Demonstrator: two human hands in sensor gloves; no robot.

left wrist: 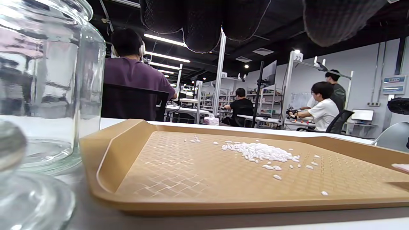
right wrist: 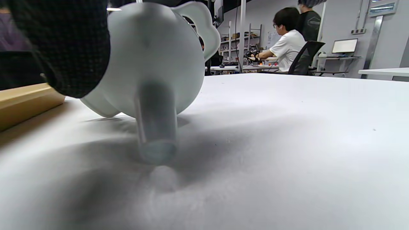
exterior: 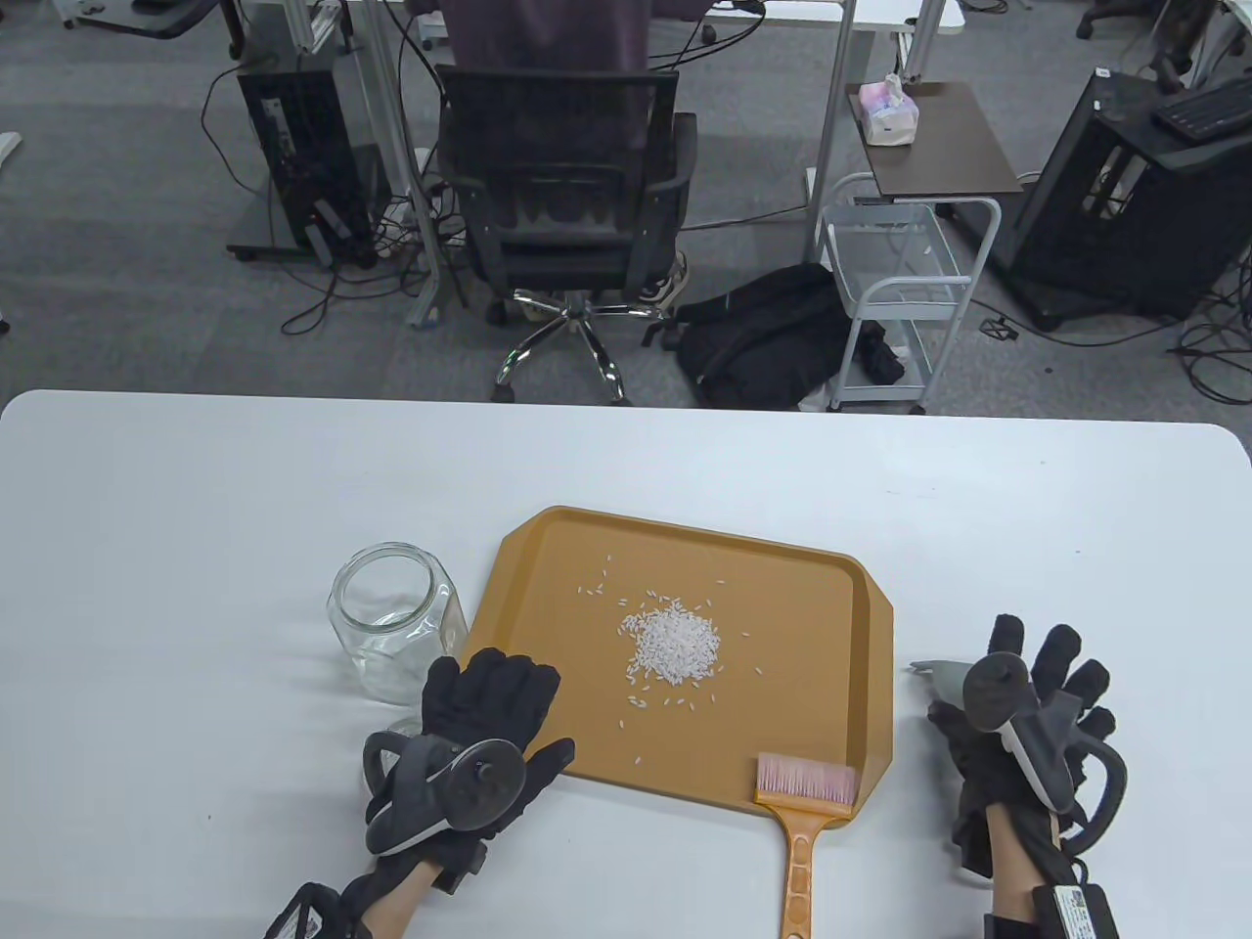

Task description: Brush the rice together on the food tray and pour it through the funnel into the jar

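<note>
The jar (exterior: 396,622) stands left of the tray (exterior: 548,704); your left hand (exterior: 486,711) lies flat-fingered on the tray's near-left corner. Rice (exterior: 673,643) is heaped mid-tray, the brush (exterior: 804,812) at its near edge. Your right hand (exterior: 1027,714) touches the funnel (right wrist: 153,73), its grip unclear.

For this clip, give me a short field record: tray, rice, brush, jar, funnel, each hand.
tray: tan plastic food tray on the white table
rice: white grains, mostly one pile mid-tray, some scattered
brush: orange-handled brush with pink bristles, bristles on the tray's near edge, untouched
jar: clear glass jar, open, left of the tray
funnel: pale grey plastic funnel, on its side right of the tray
left hand: fingers straight, at the tray's near-left corner
right hand: fingers spread over the funnel; grip unclear
</note>
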